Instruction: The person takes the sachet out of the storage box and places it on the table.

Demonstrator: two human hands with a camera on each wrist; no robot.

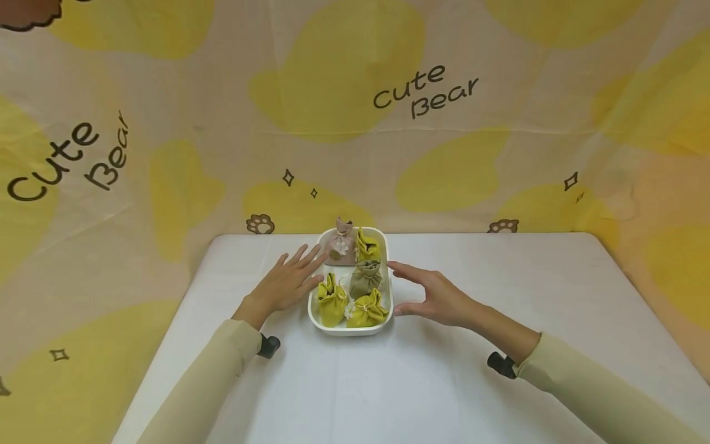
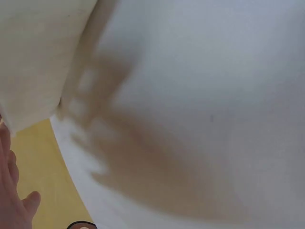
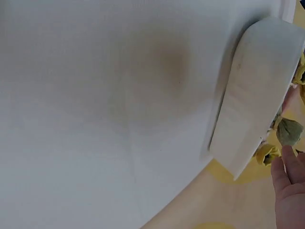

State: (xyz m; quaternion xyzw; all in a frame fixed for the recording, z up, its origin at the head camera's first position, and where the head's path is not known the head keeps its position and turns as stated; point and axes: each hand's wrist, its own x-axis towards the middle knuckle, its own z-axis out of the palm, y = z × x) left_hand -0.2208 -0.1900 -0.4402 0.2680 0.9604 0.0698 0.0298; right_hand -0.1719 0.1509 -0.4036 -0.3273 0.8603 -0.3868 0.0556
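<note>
1. Backdrop (image 1: 355, 154): one cloth, beige with yellow blotches, "Cute Bear" print.
2. Desk (image 1: 383, 394): one, white top, carries the tray near the far edge.
3. Tray (image 1: 346, 332): one, white, rounded corners, raised walls. Holds all 5 pouches.
4. Hands: 2, one per side of the tray. Left hand (image 1: 285, 283) fingers spread, tips reaching over the left rim. Right hand (image 1: 444, 299) thumb and fingers well apart, tips at the right wall; contact unclear on both. Neither pinches anything.
5. Pouches: 5, small, fabric, gathered necks, ruffled tops. 1 dusty-pink pouch (image 1: 345, 256) back left; 1 olive pouch (image 1: 365, 283) mid right; 3 yellow: back-right yellow pouch (image 1: 366, 246), front-left yellow pouch (image 1: 332, 307), front-right yellow pouch (image 1: 368, 313).
6. White flowers: 2 clearly seen, one on the dusty-pink pouch, one between the front yellow pair.
</note>
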